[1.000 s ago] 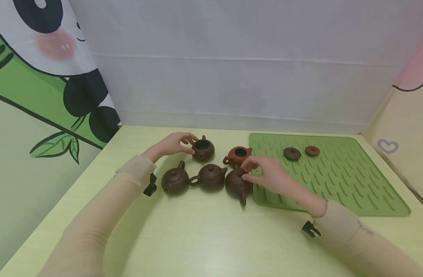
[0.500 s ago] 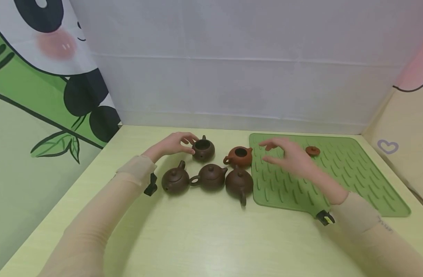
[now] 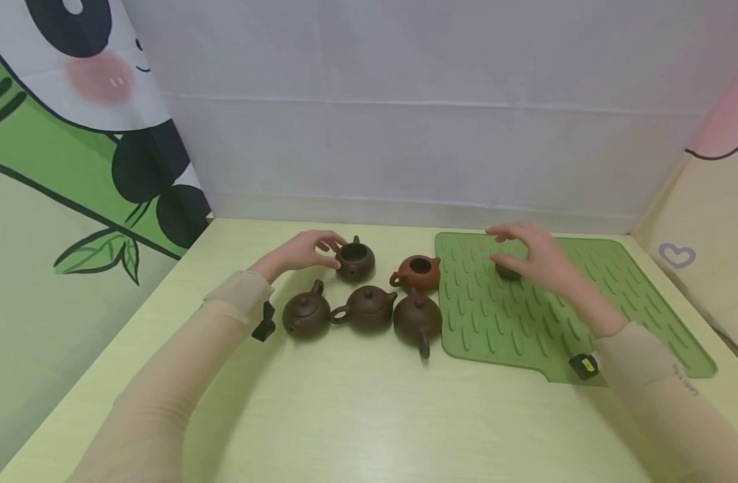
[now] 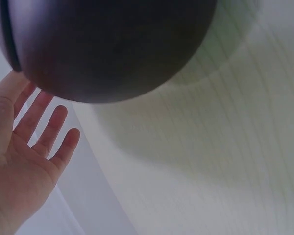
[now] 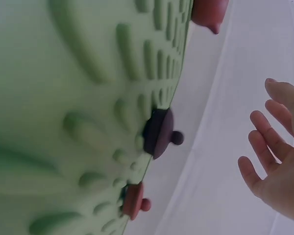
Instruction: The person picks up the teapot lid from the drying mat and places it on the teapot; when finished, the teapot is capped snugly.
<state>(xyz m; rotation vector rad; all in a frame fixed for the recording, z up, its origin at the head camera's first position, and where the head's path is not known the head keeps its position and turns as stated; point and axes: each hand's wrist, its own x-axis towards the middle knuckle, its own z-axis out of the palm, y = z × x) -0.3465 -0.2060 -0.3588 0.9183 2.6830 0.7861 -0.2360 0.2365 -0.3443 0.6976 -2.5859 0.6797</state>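
My left hand [image 3: 299,252] holds the left side of a dark brown lidless teapot [image 3: 358,270], thumb in front and index finger behind; in the left wrist view another dark teapot [image 4: 112,49] hides those fingertips. With fingers loosely spread and nothing in them, my right hand [image 3: 541,258] hovers above the green mat [image 3: 478,315]. Below its thumb lies a dark brown lid [image 3: 508,273], partly covered in the head view. The right wrist view shows this lid beside a reddish-brown lid [image 5: 133,201], which my hand hides from the head camera.
A reddish-brown teapot [image 3: 428,276], without its lid, stands at the mat's left edge. Nearer me, a row holds three lidded dark teapots: a left one [image 3: 305,318], a middle one [image 3: 369,314] and a right one [image 3: 416,325]. A pale curtain [image 3: 393,161] closes off the back.
My right hand has left the knob of the right-hand lidded teapot and moved right and back over the mat to the dark lid. My left hand stays at the lidless teapot.
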